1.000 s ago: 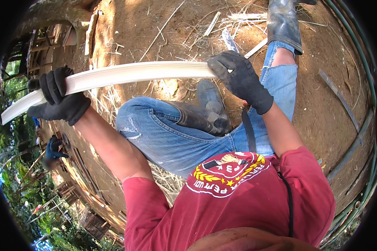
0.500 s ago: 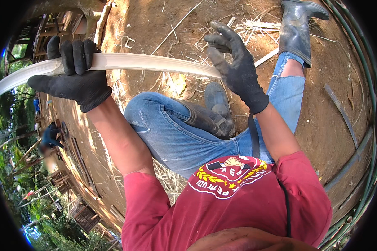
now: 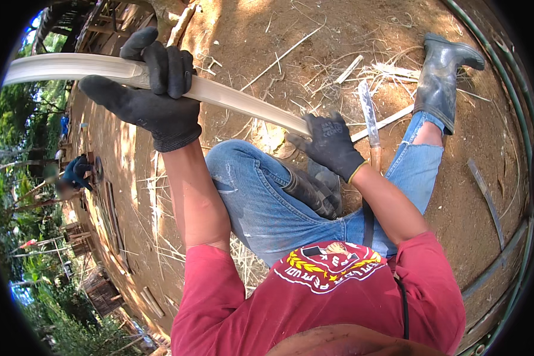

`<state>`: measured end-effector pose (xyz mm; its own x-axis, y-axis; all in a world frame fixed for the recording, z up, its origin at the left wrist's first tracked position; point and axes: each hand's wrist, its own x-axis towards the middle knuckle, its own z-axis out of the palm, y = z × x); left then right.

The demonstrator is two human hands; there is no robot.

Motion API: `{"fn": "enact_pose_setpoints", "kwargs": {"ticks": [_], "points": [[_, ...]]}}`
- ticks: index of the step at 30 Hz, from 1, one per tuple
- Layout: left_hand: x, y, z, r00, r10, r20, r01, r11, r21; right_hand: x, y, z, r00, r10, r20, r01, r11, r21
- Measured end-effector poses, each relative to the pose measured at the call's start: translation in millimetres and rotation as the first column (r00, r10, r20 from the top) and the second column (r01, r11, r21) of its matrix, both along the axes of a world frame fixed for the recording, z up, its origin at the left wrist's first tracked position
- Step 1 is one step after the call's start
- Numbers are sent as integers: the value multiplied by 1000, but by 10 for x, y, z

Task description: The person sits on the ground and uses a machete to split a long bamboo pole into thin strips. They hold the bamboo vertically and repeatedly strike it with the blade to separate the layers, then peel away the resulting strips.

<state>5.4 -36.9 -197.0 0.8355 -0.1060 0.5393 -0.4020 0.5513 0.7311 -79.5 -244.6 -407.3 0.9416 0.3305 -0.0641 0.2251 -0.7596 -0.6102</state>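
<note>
1. Holds a long, pale, gently curved wooden strip [image 3: 243, 104] in the left grip [image 3: 163, 113], gloved in black and closed around it, with fingers folded over the top and thumb stretched out along the lower edge.
2. Meets the strip's right end with the right grip [image 3: 331, 142], also gloved in black; cannot tell how tightly closed.
3. Carries the strip in the air between the 2 grips, past the bent left knee, reaching on toward the left rim.
4. Shows a machete [image 3: 369, 113] just beside the right grip, blade crossing a 2nd pale strip [image 3: 397, 117] on the bare earth [image 3: 457, 148].
5. Sits low in a maroon T-shirt [image 3: 332, 308], blue jeans [image 3: 261, 213] and dark rubber boots [image 3: 442, 83], with right leg stretched out.
6. Shows wood shavings [image 3: 391, 71] near the right boot.
7. Includes, far left, a co-worker [image 3: 76, 173] bending low in dark blue, near green foliage [image 3: 35, 320].
</note>
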Motion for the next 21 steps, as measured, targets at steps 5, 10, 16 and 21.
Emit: {"fn": "enact_pose_setpoints", "kwargs": {"ticks": [5,10,16,21], "points": [[42,-24,-5,899,399,-180,-383,916,121,-160,-398,-367,984,-162,-71,177,891,417],[147,94,-23,908,348,-232,-359,933,-9,-91,-524,-317,891,167,-423,179,725,665],[193,24,-61,961,210,-180,-188,974,129,-168,-568,-50,803,377,-461,214,541,814],[19,-583,109,894,311,-322,-266,948,175,-195,-552,408,804,403,-438,236,459,856]]}}
